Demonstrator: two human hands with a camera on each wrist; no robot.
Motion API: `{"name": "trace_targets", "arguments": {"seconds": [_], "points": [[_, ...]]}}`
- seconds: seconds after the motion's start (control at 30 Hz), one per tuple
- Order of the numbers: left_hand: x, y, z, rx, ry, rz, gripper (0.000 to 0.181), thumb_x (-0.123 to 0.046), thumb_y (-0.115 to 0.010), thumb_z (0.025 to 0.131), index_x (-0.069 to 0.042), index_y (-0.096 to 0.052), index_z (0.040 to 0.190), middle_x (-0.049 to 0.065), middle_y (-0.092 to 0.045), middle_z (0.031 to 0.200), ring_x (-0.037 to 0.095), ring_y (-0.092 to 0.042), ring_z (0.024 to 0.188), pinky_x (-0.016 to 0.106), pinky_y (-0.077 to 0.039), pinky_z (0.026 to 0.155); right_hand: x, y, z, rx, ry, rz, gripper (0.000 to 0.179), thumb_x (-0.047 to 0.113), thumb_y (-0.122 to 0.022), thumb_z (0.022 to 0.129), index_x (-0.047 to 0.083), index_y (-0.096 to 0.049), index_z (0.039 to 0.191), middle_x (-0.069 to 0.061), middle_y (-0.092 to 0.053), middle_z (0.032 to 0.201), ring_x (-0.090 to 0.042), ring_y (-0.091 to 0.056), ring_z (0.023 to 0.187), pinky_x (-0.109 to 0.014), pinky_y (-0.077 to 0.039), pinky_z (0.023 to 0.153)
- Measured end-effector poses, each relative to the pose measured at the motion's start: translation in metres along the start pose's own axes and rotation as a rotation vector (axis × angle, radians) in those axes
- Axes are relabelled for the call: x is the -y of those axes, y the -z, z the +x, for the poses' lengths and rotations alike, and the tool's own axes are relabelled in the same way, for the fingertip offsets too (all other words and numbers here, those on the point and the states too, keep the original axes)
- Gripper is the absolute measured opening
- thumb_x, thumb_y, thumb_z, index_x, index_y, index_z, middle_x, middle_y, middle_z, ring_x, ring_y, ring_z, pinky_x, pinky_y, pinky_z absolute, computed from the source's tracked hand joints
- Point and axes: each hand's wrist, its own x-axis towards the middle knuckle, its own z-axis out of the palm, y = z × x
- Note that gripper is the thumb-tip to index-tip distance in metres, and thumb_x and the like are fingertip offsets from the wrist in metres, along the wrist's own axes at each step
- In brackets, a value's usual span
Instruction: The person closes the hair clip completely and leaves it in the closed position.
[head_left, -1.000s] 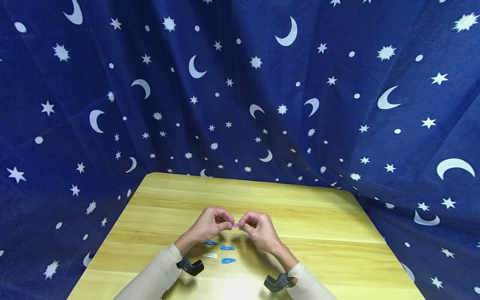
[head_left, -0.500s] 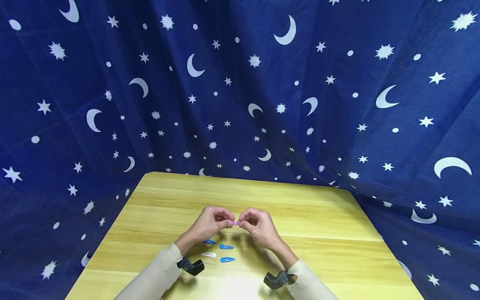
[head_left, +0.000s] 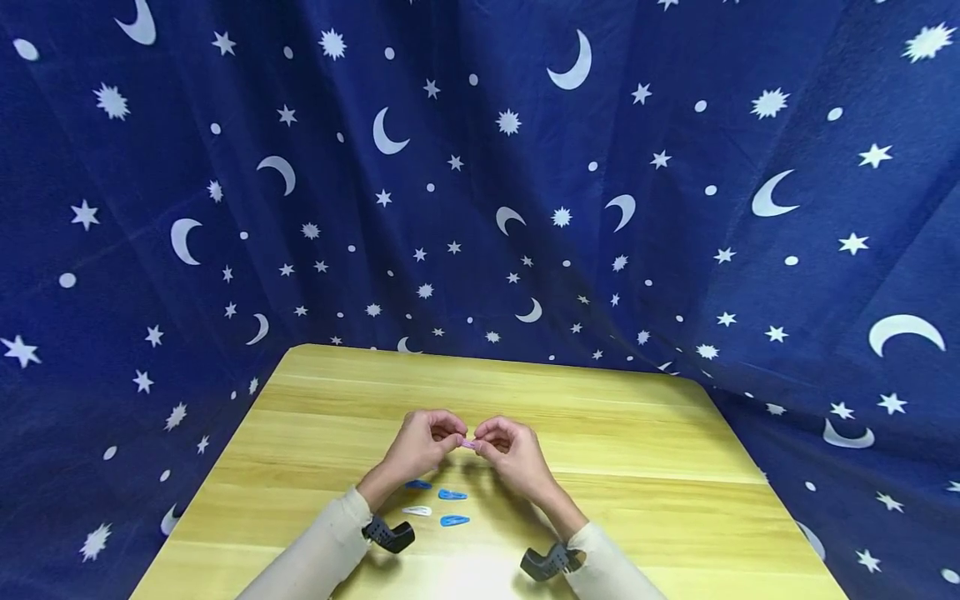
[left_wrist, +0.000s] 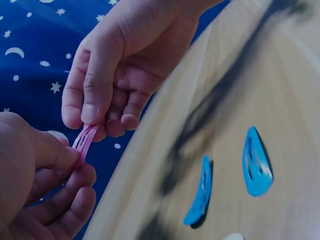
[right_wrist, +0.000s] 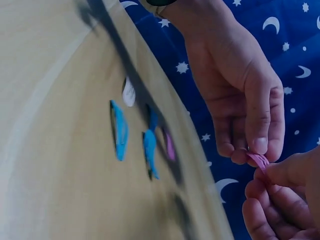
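Between the two hands, raised over the table, is a pink snap hair clip point(left_wrist: 86, 141). My left hand point(head_left: 417, 444) pinches one end of it between thumb and fingers. The other end is in the pinch of my right hand point(head_left: 516, 458). Fingertips cover both ends, so only the clip's slotted middle shows. In the left wrist view, two blue snap hair clips point(left_wrist: 256, 162) lie on the table below. A second pink hair clip point(right_wrist: 169, 144) lies on the table in the right wrist view, near the blue ones.
The wooden table point(head_left: 645, 450) has three blue clips on it, one of them a blue clip point(head_left: 454, 521) nearest the front, beside a white clip point(head_left: 417, 510). A dark blue curtain point(head_left: 480, 183) with moons and stars hangs behind. Each wrist wears a black camera mount point(head_left: 388, 535).
The held pink clip has turned slightly, its left end now a little higher. Both hands have shifted very slightly and keep hold of it. The clips on the table stay put.
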Motion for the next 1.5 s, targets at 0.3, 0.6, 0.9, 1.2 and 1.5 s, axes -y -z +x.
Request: {"name": "trace_targets", "arguments": {"seconds": [0.3,0.6,0.9,1.2,1.5], "points": [[0.006,-0.005,-0.009,-0.005,-0.026,0.158,0.013,0.001,-0.077,0.096,-0.011,-0.081,0.095,-0.005,-0.079,0.085,0.002,-0.068,0.074,0.021,-0.059,0.067,-0.013,-0.009,-0.005,-0.014,0.025,-0.116,0.017,-0.002,-0.082,0.093,0.002,-0.075,0.108,-0.011,-0.080,0.099,-0.022,-0.077,0.089,-0.026,-0.065,0.080],[0.012,-0.008,-0.015,-0.005,0.022,0.212,0.017,0.005,-0.074,0.091,-0.010,-0.081,0.090,-0.006,-0.076,0.079,0.002,-0.065,0.071,0.020,-0.054,0.068,-0.021,-0.014,-0.013,0.060,0.169,-0.353,0.012,0.000,-0.079,0.096,0.009,-0.080,0.104,-0.004,-0.083,0.096,-0.003,-0.074,0.082,-0.022,-0.065,0.076],[0.017,-0.011,-0.021,0.007,0.020,0.284,0.017,0.003,-0.075,0.089,-0.013,-0.080,0.089,-0.012,-0.074,0.077,-0.001,-0.062,0.072,0.023,-0.051,0.077,-0.030,-0.016,-0.013,0.091,0.281,-0.479,0.005,0.009,-0.082,0.098,0.011,-0.083,0.103,0.001,-0.082,0.097,0.002,-0.067,0.080,-0.020,-0.061,0.072],[0.019,-0.013,-0.021,0.047,-0.029,0.364,0.018,0.007,-0.076,0.090,-0.010,-0.079,0.084,-0.007,-0.072,0.074,-0.002,-0.059,0.066,0.018,-0.053,0.060,-0.030,-0.017,-0.014,0.114,0.253,-0.498,0.008,0.004,-0.079,0.098,0.011,-0.083,0.098,-0.001,-0.081,0.094,0.002,-0.062,0.079,-0.019,-0.055,0.069],[0.022,-0.016,-0.022,0.067,-0.143,0.526,0.018,0.006,-0.080,0.087,-0.011,-0.081,0.083,-0.005,-0.075,0.078,0.000,-0.060,0.070,0.019,-0.053,0.063,-0.027,-0.016,-0.013,0.130,0.246,-0.509,0.009,0.002,-0.080,0.096,0.011,-0.082,0.096,0.000,-0.078,0.091,0.003,-0.058,0.075,-0.017,-0.052,0.067]]}}
